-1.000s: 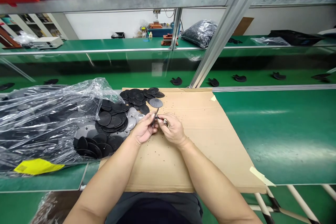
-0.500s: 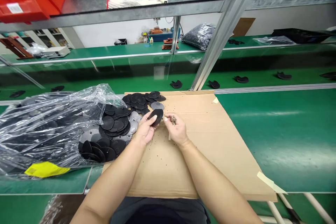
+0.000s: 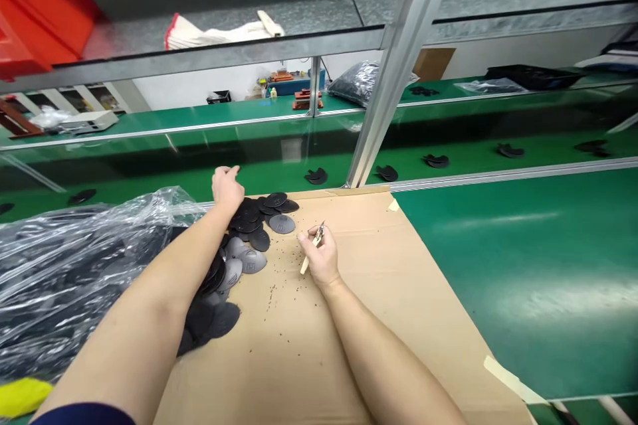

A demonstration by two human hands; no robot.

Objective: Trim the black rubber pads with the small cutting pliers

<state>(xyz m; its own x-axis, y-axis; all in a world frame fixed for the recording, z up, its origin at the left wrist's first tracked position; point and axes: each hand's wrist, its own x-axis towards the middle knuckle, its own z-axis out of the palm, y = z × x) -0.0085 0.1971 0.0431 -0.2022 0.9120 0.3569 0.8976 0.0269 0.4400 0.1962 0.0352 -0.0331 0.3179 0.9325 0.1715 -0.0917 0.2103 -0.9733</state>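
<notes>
My left hand [image 3: 227, 189] is stretched out over the green belt behind the cardboard, its fingers curled together. What they hold, if anything, is hidden; only a dark speck shows at the fingertips. In my right hand [image 3: 323, 259] is a small pair of nippers [image 3: 318, 236] with cream handles, metal jaws pointing up and away. The hand is held over the cardboard sheet [image 3: 399, 292]. Flat black oval discs [image 3: 249, 216] lie piled below my left hand, some showing a grey side, such as the grey disc [image 3: 282, 224]. Tiny dark scraps dot the cardboard.
A clear plastic bag [image 3: 90, 272] of black pieces lies on the left. Several small groups of discs [image 3: 436, 161] sit along the green belt [image 3: 239, 176]. A metal post [image 3: 383, 80] rises at the cardboard's back edge. Overhead, a shelf carries a white glove [image 3: 219, 34] and red bin [image 3: 44, 13].
My left hand has moved from beside the right hand, up and left to the belt; the disc it held is out of sight. My right hand stays over the cardboard with the nippers. The view has shifted.
</notes>
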